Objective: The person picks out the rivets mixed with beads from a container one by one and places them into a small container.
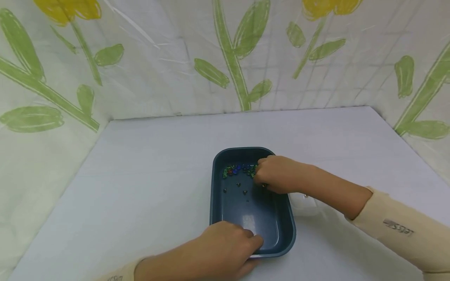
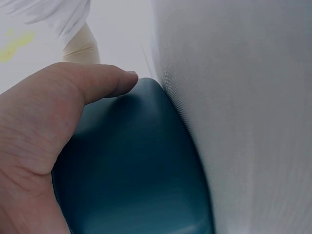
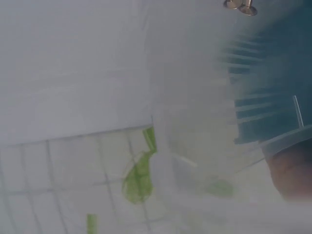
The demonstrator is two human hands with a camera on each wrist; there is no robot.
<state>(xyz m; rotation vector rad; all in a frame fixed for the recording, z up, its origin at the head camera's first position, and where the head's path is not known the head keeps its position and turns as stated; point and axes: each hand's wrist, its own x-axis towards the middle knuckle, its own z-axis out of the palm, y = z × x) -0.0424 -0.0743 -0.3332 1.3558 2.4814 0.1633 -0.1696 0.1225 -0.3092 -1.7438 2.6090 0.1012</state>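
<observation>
A dark blue rectangular tray [image 1: 242, 214] lies on the white table, also in the left wrist view as blue plastic [image 2: 141, 165]. My left hand [image 1: 225, 249] grips its near left corner, thumb [image 2: 109, 80] on the rim. My right hand [image 1: 279, 173] reaches over the far right side into the tray, fingers curled down among small pieces; whether they pinch one is hidden. Small green, blue and red pieces [image 1: 239, 168] lie along the tray's far end. Several tiny brass-coloured pieces [image 1: 245, 192] are scattered nearer the middle.
Beside the tray, under my right forearm, stands a clear plastic box [image 1: 304, 205]. Flat-headed brass-coloured pieces [image 3: 247, 8] show near it in the right wrist view. A white sheet with painted flowers [image 1: 158, 58] hangs behind the table.
</observation>
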